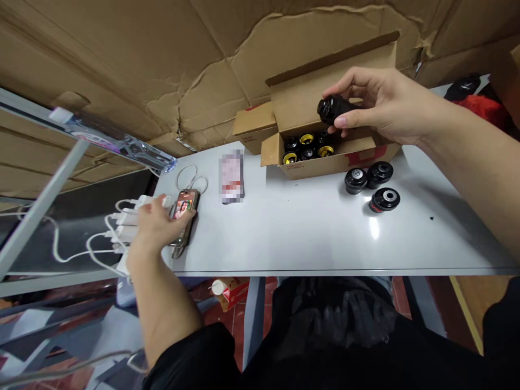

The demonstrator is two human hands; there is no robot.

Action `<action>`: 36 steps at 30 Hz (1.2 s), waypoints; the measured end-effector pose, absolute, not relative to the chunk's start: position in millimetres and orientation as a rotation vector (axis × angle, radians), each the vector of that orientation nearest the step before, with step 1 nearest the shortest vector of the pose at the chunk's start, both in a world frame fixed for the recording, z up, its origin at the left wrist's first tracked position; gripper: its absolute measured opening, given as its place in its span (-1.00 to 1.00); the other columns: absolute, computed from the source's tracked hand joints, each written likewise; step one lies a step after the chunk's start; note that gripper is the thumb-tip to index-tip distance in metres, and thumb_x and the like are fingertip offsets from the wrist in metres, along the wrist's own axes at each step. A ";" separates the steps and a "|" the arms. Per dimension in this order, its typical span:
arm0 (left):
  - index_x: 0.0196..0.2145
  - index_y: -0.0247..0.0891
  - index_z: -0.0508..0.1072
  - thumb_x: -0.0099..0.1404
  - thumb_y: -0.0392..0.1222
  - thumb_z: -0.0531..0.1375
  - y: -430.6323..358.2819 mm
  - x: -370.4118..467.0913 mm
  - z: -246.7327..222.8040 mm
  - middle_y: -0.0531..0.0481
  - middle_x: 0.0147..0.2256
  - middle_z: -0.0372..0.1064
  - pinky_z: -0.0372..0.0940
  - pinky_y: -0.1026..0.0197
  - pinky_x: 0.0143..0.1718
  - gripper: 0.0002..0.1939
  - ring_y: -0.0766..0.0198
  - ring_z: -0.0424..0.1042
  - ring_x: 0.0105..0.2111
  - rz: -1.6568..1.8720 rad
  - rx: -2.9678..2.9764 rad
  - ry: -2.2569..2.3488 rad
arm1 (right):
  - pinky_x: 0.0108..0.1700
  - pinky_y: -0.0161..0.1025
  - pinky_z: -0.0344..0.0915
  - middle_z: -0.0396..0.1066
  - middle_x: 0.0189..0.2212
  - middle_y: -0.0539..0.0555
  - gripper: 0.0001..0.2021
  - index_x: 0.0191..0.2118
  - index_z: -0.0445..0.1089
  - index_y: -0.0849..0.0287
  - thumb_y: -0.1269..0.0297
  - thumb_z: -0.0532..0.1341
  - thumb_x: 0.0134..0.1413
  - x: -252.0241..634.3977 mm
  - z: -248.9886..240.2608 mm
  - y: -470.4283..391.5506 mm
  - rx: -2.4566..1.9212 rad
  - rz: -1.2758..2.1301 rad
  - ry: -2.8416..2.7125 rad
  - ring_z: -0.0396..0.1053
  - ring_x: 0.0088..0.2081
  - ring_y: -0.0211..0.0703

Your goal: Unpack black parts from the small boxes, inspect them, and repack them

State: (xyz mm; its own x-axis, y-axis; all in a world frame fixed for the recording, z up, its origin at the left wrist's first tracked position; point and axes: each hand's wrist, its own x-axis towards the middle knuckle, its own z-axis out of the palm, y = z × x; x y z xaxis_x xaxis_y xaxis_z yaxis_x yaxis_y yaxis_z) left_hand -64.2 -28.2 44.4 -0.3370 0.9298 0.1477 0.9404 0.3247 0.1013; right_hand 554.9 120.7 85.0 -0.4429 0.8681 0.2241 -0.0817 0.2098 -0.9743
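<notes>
Above the open cardboard box [317, 171], my right hand [376, 105] grips a black cylindrical part [330, 108] between thumb and fingers. Several black parts lie in the box's left half, some with yellow rings [306, 139]. In front of the box, three black round parts [355, 180] stand on the white table [284, 238]. My left hand [160, 225] is at the table's left end, fingers spread, its thumb touching the edge of a phone [187, 211] with a lit screen.
White chargers with cables [128, 218] crowd the left edge beside a metal frame [44, 211]. A clear plastic bottle [117, 142] lies along that frame. A blurred-out flat item [232, 177] rests left of the box. Cardboard [142, 70] lines the back.
</notes>
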 end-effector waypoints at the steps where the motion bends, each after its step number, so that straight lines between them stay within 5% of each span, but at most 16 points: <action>1: 0.60 -0.54 0.39 0.22 0.14 0.58 -26.1 -54.9 58.2 -0.52 0.37 0.49 0.35 -0.78 0.64 0.18 -0.71 0.38 0.57 -0.222 -1.666 -2.503 | 0.09 -0.03 0.80 0.74 -0.03 0.04 -0.56 0.08 0.79 -0.06 0.33 0.84 0.15 554.2 85.8 119.6 -0.745 1.384 -1.608 0.73 -0.03 0.01; 2: 0.71 -0.55 0.30 0.29 0.17 0.55 -22.5 -41.9 73.1 -0.59 0.50 0.43 0.28 -0.75 0.70 0.24 -0.71 0.31 0.64 -0.255 -1.663 -2.422 | 0.08 -0.05 0.81 0.73 -0.03 0.04 -0.55 0.08 0.79 -0.05 0.33 0.84 0.15 553.5 86.7 118.8 -0.739 1.387 -1.605 0.74 -0.03 0.00; 4: 0.68 -0.52 0.37 0.40 0.07 0.41 -9.9 -3.8 101.2 -0.46 0.40 0.59 0.38 -0.60 0.65 0.04 -0.41 0.57 0.42 -0.537 -1.706 -2.216 | 0.04 -0.07 0.82 0.73 -0.03 0.04 -0.55 0.08 0.79 -0.04 0.28 0.85 0.15 552.6 88.8 117.7 -0.731 1.374 -1.592 0.77 -0.03 0.00; 6: 0.62 -0.30 0.52 0.53 0.13 0.37 9.8 47.4 117.7 -0.18 0.21 0.68 0.61 -0.29 0.38 -0.16 0.00 0.67 0.05 -0.751 -1.979 -2.036 | -0.04 -0.06 0.83 0.75 -0.07 0.03 -0.59 0.04 0.76 -0.03 0.19 0.85 0.19 553.0 90.9 117.6 -0.737 1.362 -1.593 0.82 -0.06 0.04; 8: 0.34 -0.26 0.72 0.65 0.16 0.29 33.3 103.8 115.7 -0.05 -0.03 0.67 0.59 -0.03 0.13 -0.44 0.16 0.59 -0.12 -0.887 -2.310 -1.745 | -0.16 -0.02 0.83 0.76 -0.15 0.01 -0.61 0.00 0.73 -0.02 0.11 0.83 0.24 554.5 92.8 117.3 -0.773 1.341 -1.631 0.84 -0.17 0.09; 11: 0.12 -0.16 0.75 0.67 0.21 0.25 62.5 176.3 81.3 -0.08 -0.11 0.57 0.55 -0.04 0.04 -0.55 0.09 0.55 -0.13 -0.950 -2.503 -1.445 | -0.30 0.02 0.81 0.75 -0.24 -0.01 -0.58 0.00 0.68 -0.02 0.09 0.83 0.23 556.4 94.6 114.4 -0.826 1.254 -1.686 0.82 -0.31 0.13; 16: 0.25 -0.05 0.59 0.70 0.07 0.32 65.7 225.6 11.7 -0.18 0.02 0.47 0.60 -0.16 0.05 -0.69 -0.08 0.57 0.04 -1.124 -2.469 -1.167 | -0.33 0.00 0.79 0.78 -0.21 -0.06 -0.49 0.08 0.63 -0.14 0.11 0.85 0.19 555.1 93.4 107.6 -0.868 1.182 -1.687 0.77 -0.31 0.06; 18: 0.33 -0.02 0.51 0.68 -0.01 0.33 56.9 225.5 -2.4 -0.22 0.14 0.52 0.60 -0.27 0.20 -0.64 -0.14 0.58 0.17 -1.188 -2.380 -1.079 | -0.39 -0.01 0.74 0.77 -0.21 -0.09 -0.48 0.08 0.60 -0.18 0.11 0.83 0.20 554.4 92.3 106.7 -0.891 1.180 -1.693 0.74 -0.35 0.03; 23: 0.47 0.02 0.28 0.57 -0.05 0.37 42.8 217.6 -13.3 -0.25 0.24 0.61 0.58 -0.34 0.18 -0.36 -0.21 0.63 0.22 -1.215 -2.367 -1.116 | -0.44 0.00 0.68 0.73 -0.24 -0.10 -0.44 0.16 0.59 -0.26 0.11 0.82 0.20 555.5 94.2 106.4 -0.954 1.159 -1.675 0.70 -0.39 0.05; 27: 0.45 0.03 0.31 0.60 -0.07 0.36 42.0 218.4 -13.2 -0.21 0.19 0.65 0.54 -0.35 0.19 -0.42 -0.20 0.64 0.18 -1.253 -2.372 -1.153 | -0.04 0.10 0.87 0.77 -0.12 -0.04 -0.47 0.19 0.75 -0.30 0.10 0.83 0.17 558.7 99.7 107.8 -0.947 1.086 -1.726 0.82 -0.11 0.19; 31: 0.49 0.02 0.31 0.65 -0.09 0.33 42.6 220.5 -12.0 -0.15 0.14 0.68 0.48 -0.29 0.18 -0.43 -0.14 0.65 0.12 -1.283 -2.366 -1.165 | 0.41 0.15 0.80 0.84 0.06 -0.07 -0.54 0.08 0.89 -0.33 0.14 0.85 0.07 562.3 103.6 109.9 -0.908 1.119 -1.774 0.82 0.20 0.26; 36: 0.45 0.03 0.37 0.69 -0.05 0.38 42.0 222.2 -14.3 -0.11 0.07 0.68 0.47 -0.26 0.09 -0.50 -0.11 0.65 0.06 -1.355 -2.324 -1.149 | 0.33 0.21 0.87 0.85 0.08 -0.09 -0.52 0.06 0.90 -0.42 0.26 0.82 0.07 563.5 106.9 107.1 -0.929 1.169 -1.782 0.85 0.19 0.31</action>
State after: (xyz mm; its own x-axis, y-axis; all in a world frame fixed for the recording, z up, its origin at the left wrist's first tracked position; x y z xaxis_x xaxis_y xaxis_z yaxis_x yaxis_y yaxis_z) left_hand 222.2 42.0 -14.3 0.2710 0.5175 0.8116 0.7162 -0.6718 0.1892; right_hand 563.5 107.1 106.9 -0.4152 0.8827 0.2201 0.1495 0.3049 -0.9406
